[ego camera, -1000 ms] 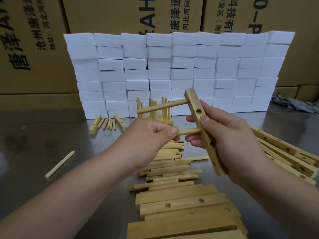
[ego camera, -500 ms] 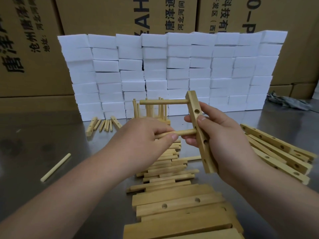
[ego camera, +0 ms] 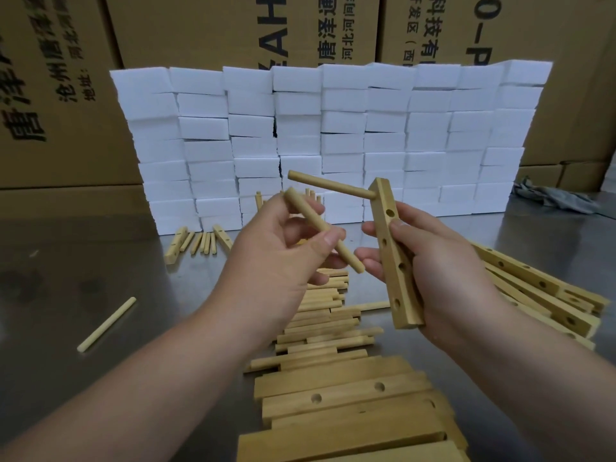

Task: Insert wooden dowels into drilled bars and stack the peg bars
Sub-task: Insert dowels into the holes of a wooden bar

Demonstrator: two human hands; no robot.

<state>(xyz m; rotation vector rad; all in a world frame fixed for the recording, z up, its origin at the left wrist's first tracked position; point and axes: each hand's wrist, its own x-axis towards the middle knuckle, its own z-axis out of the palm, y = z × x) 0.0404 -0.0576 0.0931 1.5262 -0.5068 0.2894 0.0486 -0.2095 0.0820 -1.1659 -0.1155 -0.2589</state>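
Observation:
My right hand (ego camera: 436, 271) grips a drilled wooden bar (ego camera: 395, 261), held nearly upright above the table. One dowel (ego camera: 330, 186) sticks out leftward from the bar's top hole; the holes below it are empty. My left hand (ego camera: 276, 261) pinches a second dowel (ego camera: 321, 228) between thumb and fingers. That dowel slants, and its lower end hangs free just left of the bar, not touching it. Behind my hands a finished peg bar (ego camera: 258, 198) stands mostly hidden.
Loose dowels (ego camera: 326, 315) lie in a heap below my hands, with drilled bars in front (ego camera: 343, 398) and at the right (ego camera: 533, 288). A single dowel (ego camera: 106, 323) lies at the left. Small sticks (ego camera: 196, 243) rest by a wall of white foam blocks (ego camera: 333, 141). Cardboard boxes stand behind.
The second dowel, whose end was at the bar's middle hole, is now out and tilted in my left hand. The bar has turned a little, so its top dowel slants up-left.

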